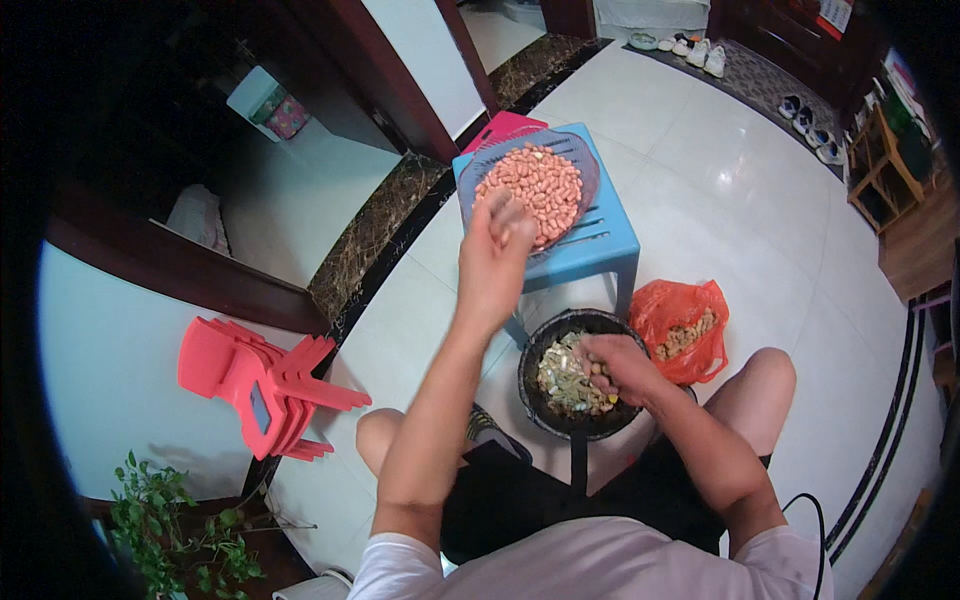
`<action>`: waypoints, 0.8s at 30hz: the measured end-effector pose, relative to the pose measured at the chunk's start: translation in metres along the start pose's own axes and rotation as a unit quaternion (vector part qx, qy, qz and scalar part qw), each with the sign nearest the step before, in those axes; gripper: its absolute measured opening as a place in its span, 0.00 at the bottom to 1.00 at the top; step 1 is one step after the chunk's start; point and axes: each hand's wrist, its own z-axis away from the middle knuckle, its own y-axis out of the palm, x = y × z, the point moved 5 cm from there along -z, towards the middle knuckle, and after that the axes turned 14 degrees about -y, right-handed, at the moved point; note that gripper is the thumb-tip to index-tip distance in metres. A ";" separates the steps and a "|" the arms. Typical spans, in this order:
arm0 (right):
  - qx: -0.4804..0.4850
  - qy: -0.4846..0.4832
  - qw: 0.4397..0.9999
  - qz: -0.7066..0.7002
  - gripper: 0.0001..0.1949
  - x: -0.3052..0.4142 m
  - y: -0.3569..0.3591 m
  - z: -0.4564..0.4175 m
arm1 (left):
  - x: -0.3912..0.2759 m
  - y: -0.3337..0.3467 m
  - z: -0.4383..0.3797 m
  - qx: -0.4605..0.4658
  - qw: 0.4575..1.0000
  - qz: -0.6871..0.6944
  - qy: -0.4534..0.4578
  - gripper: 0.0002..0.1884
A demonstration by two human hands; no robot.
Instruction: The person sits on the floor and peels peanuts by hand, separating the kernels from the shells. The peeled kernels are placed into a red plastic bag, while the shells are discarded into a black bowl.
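My left hand (495, 251) is over the near edge of a clear, ridged bowl (589, 161). Shelled peanuts (547, 180) with reddish skins fill this bowl, which rests on a blue plastic stool (611, 232). Motion blurs the left fingers, so whether they hold anything is unclear. Over a dark frying pan (531, 409) on the floor, my right hand (626, 367) is curled around what look like unshelled peanuts (598, 369). Broken peanut shells (559, 375) lie in the pan, its handle pointing towards me. Right of it, a red plastic bag (649, 304) holds unshelled peanuts (686, 335).
Stacked pink plastic chairs (274, 382) stand at left, a phone-like slab (260, 407) on top. Below them grows a leafy plant (157, 495). A pink stool (510, 127) is behind the blue one. Shoes (705, 56) line a mat at the far right; a wooden rack (889, 169) stands nearby.
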 end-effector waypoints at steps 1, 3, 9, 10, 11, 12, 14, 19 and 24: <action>-0.001 0.006 0.998 -0.066 0.17 0.005 0.002 0.001 | -0.009 -0.003 -0.009 -0.032 0.995 -0.094 0.028 0.23; -0.013 0.015 0.993 -0.117 0.19 0.003 -0.004 -0.001 | -0.016 0.003 -0.004 -0.049 0.982 -0.173 0.064 0.22; -0.038 -0.010 0.987 -0.156 0.21 0.008 -0.012 -0.001 | 0.065 0.032 0.079 0.065 0.969 -0.237 0.008 0.14; -0.030 -0.018 0.988 -0.149 0.21 0.007 -0.011 -0.001 | 0.076 0.037 0.088 0.070 0.966 -0.250 0.013 0.15; -0.022 -0.026 0.989 -0.142 0.21 0.006 -0.011 -0.001 | 0.085 0.041 0.094 0.076 0.961 -0.264 0.019 0.15; -0.013 -0.034 0.990 -0.133 0.21 0.007 -0.007 -0.001 | 0.092 0.044 0.098 0.081 0.960 -0.265 0.028 0.16; -0.036 -0.034 0.993 -0.108 0.22 0.007 -0.002 -0.001 | 0.105 0.048 0.102 0.091 0.958 -0.268 0.046 0.16; -0.023 -0.043 0.996 -0.080 0.23 0.010 0.004 0.001 | 0.123 0.048 0.105 0.103 0.964 -0.243 0.029 0.16; 0.032 -0.051 0.998 -0.035 0.22 0.004 0.011 0.002 | 0.161 0.052 0.106 0.174 0.957 0.067 -0.224 0.12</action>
